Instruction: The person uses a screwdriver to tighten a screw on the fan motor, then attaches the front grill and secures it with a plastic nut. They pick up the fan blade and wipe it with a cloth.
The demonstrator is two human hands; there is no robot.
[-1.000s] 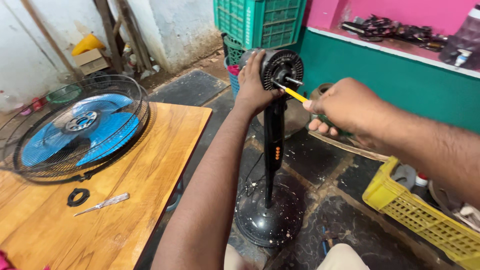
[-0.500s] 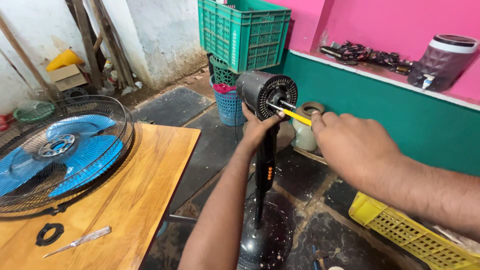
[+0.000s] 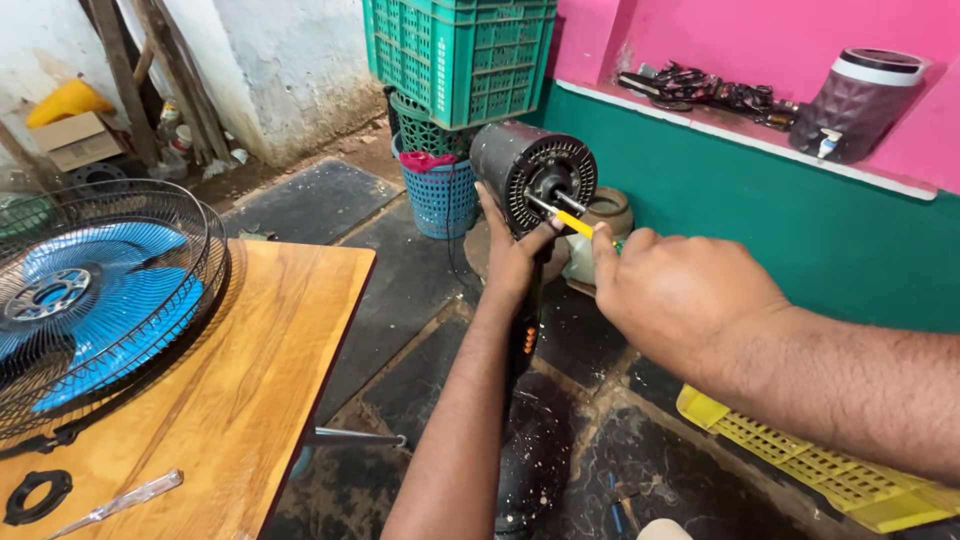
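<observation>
Your left hand grips the fan motor; your right hand pinches a yellow screwdriver at its shaft. A blue basket (behind) holds red cloth.

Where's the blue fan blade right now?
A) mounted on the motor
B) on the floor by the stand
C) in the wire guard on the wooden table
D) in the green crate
C: the blade lies inside the guard on the table, while the motor is bare.
</observation>
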